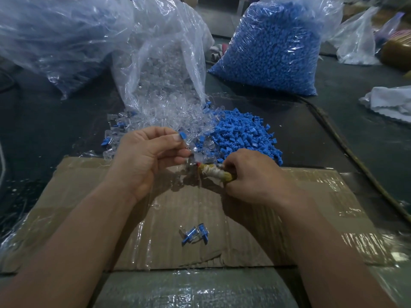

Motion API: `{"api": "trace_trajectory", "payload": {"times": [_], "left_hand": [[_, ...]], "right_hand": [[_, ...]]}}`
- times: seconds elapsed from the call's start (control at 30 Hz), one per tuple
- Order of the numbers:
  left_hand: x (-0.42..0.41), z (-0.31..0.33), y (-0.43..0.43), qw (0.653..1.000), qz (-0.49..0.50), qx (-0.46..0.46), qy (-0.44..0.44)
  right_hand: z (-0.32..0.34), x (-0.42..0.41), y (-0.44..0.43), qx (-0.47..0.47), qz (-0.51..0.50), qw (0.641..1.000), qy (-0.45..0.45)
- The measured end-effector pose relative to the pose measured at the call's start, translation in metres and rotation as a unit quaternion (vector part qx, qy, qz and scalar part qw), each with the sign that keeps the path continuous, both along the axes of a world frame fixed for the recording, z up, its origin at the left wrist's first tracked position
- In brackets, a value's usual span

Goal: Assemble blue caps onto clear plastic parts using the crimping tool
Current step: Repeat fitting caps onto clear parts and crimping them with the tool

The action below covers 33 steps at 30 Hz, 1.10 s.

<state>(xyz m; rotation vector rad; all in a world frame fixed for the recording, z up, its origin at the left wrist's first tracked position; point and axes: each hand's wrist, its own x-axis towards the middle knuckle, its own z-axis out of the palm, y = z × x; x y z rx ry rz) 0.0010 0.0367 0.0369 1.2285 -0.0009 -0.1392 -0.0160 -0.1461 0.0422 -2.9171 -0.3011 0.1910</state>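
Left hand (153,156) is pinching a clear part (189,150) with a blue cap (182,137) at its top. Thumb and fingers are curled on it, holding it just above the far edge of the cardboard (169,218). Right hand (253,176) is gripping the tool (216,173) by its cloth-wrapped handle, fingers clamped tight round it. Tool head is pointing left, sitting right under the left fingertips. Can't tell if it's actually biting the part, too blurred there.

Cap pile (242,134) is lying on the dark table (333,134) just behind the right hand. Clear pile (155,112) is spilling out of an open bag (155,63) beside it, the 2 piles mixing where they meet. A few capped parts (195,234) are lying on the cardboard between the forearms. A full cap bag (273,45) is standing well behind the cap pile.
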Motion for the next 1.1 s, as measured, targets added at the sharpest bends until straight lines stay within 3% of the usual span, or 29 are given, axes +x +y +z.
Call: {"api": "trace_trajectory", "payload": {"times": [0.3,1.1], "left_hand": [[0.000,-0.003,-0.002,0.999,0.020,-0.010,-0.022],[-0.003,-0.007,-0.009,0.998,0.048,-0.006,-0.047]], "right_hand": [[0.006,0.002,-0.015,0.093,-0.076,0.990,-0.068],[0.002,-0.004,0.004,0.137,0.008,0.990,-0.023]]}}
